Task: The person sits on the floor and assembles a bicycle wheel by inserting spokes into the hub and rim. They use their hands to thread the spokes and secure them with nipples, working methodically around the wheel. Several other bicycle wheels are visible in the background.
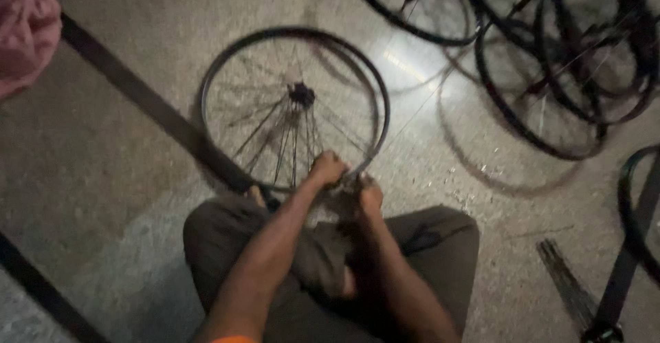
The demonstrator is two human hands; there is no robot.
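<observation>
A black bicycle wheel rim [227, 61] with thin spokes and a dark hub [301, 94] lies on the stone floor in front of my crossed legs. My left hand [326, 167] is closed around the near edge of the rim. My right hand [368, 193] sits just beside it, fingers curled at the rim's near edge; what it pinches is too blurred to tell. Both forearms reach forward over my knees.
Several more black rims [550, 61] lie piled at the upper right. Another rim [636, 212] sits at the right edge, with a bundle of loose spokes [564, 281] beside it. A pink cloth [24, 27] is at the upper left. Dark strips cross the floor.
</observation>
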